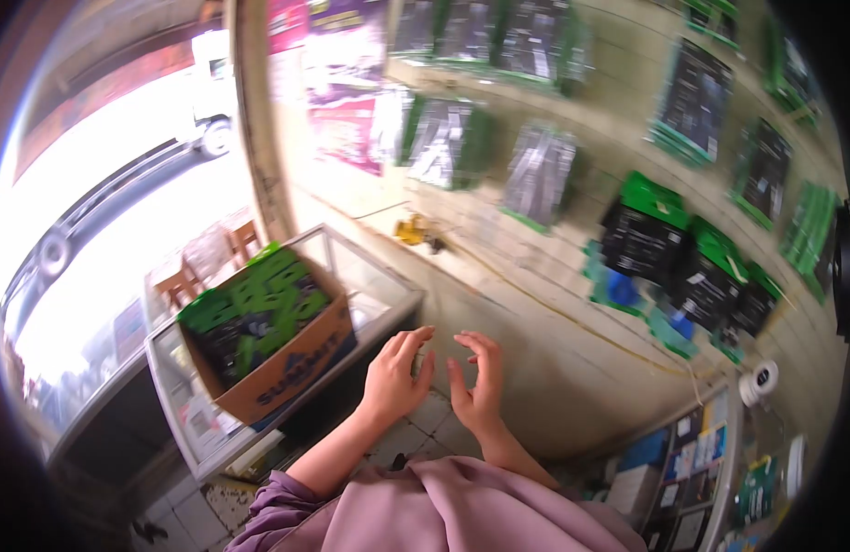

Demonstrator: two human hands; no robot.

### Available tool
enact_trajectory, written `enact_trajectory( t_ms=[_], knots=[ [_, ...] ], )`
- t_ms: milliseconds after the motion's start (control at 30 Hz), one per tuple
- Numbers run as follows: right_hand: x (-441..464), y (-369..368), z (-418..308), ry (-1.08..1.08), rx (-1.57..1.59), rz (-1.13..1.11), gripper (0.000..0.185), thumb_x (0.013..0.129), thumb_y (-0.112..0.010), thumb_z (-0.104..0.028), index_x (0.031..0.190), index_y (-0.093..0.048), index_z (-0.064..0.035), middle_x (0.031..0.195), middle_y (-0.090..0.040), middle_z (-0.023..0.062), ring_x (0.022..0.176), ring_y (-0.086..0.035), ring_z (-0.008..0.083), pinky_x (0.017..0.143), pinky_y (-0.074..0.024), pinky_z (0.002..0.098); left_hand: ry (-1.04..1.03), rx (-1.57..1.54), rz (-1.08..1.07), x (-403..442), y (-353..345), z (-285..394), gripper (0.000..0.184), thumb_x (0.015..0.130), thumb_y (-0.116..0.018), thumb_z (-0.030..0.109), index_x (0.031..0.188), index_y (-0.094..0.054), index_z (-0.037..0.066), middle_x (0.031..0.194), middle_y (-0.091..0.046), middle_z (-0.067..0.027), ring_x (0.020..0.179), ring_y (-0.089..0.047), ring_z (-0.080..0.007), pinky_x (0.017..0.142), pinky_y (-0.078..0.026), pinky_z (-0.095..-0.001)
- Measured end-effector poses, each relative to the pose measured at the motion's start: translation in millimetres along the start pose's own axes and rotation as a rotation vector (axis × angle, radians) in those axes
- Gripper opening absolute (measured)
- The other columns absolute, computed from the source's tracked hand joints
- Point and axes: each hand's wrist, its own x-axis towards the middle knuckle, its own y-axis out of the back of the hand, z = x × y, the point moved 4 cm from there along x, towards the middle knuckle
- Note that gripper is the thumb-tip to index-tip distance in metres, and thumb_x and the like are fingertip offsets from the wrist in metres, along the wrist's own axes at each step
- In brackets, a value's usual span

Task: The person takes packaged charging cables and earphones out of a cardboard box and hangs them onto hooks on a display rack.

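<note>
"How are we holding our hands?"

"We are holding both of them open in mid-air, just beyond our mauve clothing. The left hand and the right hand are facing each other with a gap between them, and we are bending the fingers loosely."

"And where are we seeing the box?"

"We are finding the cardboard box to the left of the left hand, near it but apart from it. It is sitting on the glass-topped surface, and green-and-black packets are filling it."

"What are we seeing ahead of our hands?"

"We are facing a pale wall. A small yellow object is showing there, near a yellow cable; the view is blurring, so we are not quite making out what it is."

"And to the right of the right hand?"

"Higher up, we are seeing black packets with green tops hanging on the wall. Lower down, a white roll is showing above a display case with small boxes."

"Beneath our hands?"

"We are looking down at pale floor tiles. Far left, beyond the box, a vehicle is showing in bright light outside."
</note>
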Motion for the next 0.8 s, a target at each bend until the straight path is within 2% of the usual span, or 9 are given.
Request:
enact_trajectory(
  t_ms=[100, 133, 267, 400, 467, 567, 667, 733, 800],
  knots=[
    [24, -75, -17, 0.096, 0.136, -0.173, 0.031, 0.089, -0.067, -0.010, 0.119, -0.060, -0.0037, 0.121, -0.057, 0.0188, 0.114, -0.056, 0.0356, 0.092, -0.0461, 0.0427, 0.103, 0.125, 0.156, -6, 79, -39, 0.032, 0.088, -0.065, 0.007, 0.120, -0.062, 0.005, 0.108, -0.068, -0.0121, 0.096, -0.068, -0.0251, 0.073, -0.056, -0.0330],
    [32, -107, -25, 0.143, 0.152, -0.255, 0.032, 0.088, -0.067, -0.009, 0.119, -0.060, -0.0039, 0.121, -0.057, 0.0192, 0.114, -0.056, 0.0361, 0.093, -0.0458, 0.0435, 0.158, 0.099, 0.178, -8, 110, -53, 0.030, 0.089, -0.063, 0.009, 0.118, -0.061, 0.006, 0.105, -0.064, -0.0161, 0.095, -0.065, -0.0331, 0.079, -0.054, -0.0405],
    [66, -221, -52, 0.361, 0.136, -0.483, 0.031, 0.089, -0.067, -0.018, 0.118, -0.060, -0.0087, 0.116, -0.059, 0.0145, 0.114, -0.056, 0.0335, 0.096, -0.0430, 0.0445, 0.296, 0.440, 0.181, -21, 212, -124, 0.022, 0.088, -0.063, 0.007, 0.110, -0.063, 0.003, 0.105, -0.061, -0.0177, 0.102, -0.060, -0.0384, 0.090, -0.049, -0.0449],
    [83, -343, -69, 0.457, 0.181, -0.681, 0.032, 0.089, -0.066, -0.021, 0.119, -0.060, -0.0108, 0.115, -0.060, 0.0127, 0.115, -0.056, 0.0322, 0.097, -0.0418, 0.0465, 0.425, 0.867, 0.067, -33, 277, -204, 0.025, 0.084, -0.067, 0.009, 0.108, -0.068, 0.007, 0.109, -0.064, -0.0141, 0.110, -0.058, -0.0332, 0.097, -0.042, -0.0444],
    [78, -400, -68, 0.454, 0.016, -0.998, 0.040, 0.087, -0.069, -0.021, 0.124, -0.058, -0.0107, 0.118, -0.063, 0.0132, 0.119, -0.056, 0.0316, 0.099, -0.0413, 0.0495, 0.488, 0.952, 0.013, -36, 290, -235, 0.028, 0.082, -0.070, 0.012, 0.109, -0.067, 0.007, 0.110, -0.064, -0.0133, 0.111, -0.058, -0.0309, 0.100, -0.039, -0.0460],
    [68, -462, -57, 0.318, -0.300, -1.180, 0.055, 0.083, -0.073, -0.022, 0.131, -0.050, -0.0092, 0.118, -0.066, 0.0158, 0.118, -0.059, 0.0327, 0.101, -0.0408, 0.0529, 0.629, 1.171, -0.101, -44, 295, -274, 0.039, 0.077, -0.075, 0.017, 0.112, -0.060, 0.006, 0.113, -0.060, -0.0157, 0.111, -0.058, -0.0327, 0.097, -0.037, -0.0514],
    [61, -502, -37, 0.043, -0.355, -1.237, 0.064, 0.080, -0.078, -0.023, 0.133, -0.045, -0.0090, 0.121, -0.066, 0.0143, 0.120, -0.059, 0.0326, 0.105, -0.0375, 0.0552, 0.713, 1.192, -0.066, -39, 293, -267, 0.039, 0.077, -0.067, 0.008, 0.115, -0.058, 0.008, 0.118, -0.057, -0.0150, 0.108, -0.058, -0.0319, 0.097, -0.037, -0.0474],
    [58, -507, -36, 0.046, -0.316, -1.155, 0.064, 0.078, -0.080, -0.020, 0.129, -0.044, -0.0076, 0.113, -0.068, 0.0149, 0.113, -0.063, 0.0341, 0.101, -0.0425, 0.0526, 0.739, 1.181, -0.056, -41, 293, -273, 0.044, 0.076, -0.068, 0.008, 0.119, -0.055, 0.009, 0.120, -0.053, -0.0157, 0.109, -0.057, -0.0332, 0.095, -0.037, -0.0460],
    [57, -505, -34, 0.008, -0.185, -1.117, 0.061, 0.075, -0.082, -0.017, 0.124, -0.046, -0.0081, 0.108, -0.069, 0.0148, 0.108, -0.065, 0.0349, 0.095, -0.0478, 0.0482, 0.697, 1.204, 0.027, -44, 292, -275, 0.058, 0.075, -0.079, 0.018, 0.124, -0.051, 0.006, 0.118, -0.052, -0.0165, 0.112, -0.053, -0.0340, 0.093, -0.037, -0.0488]
  ],
)
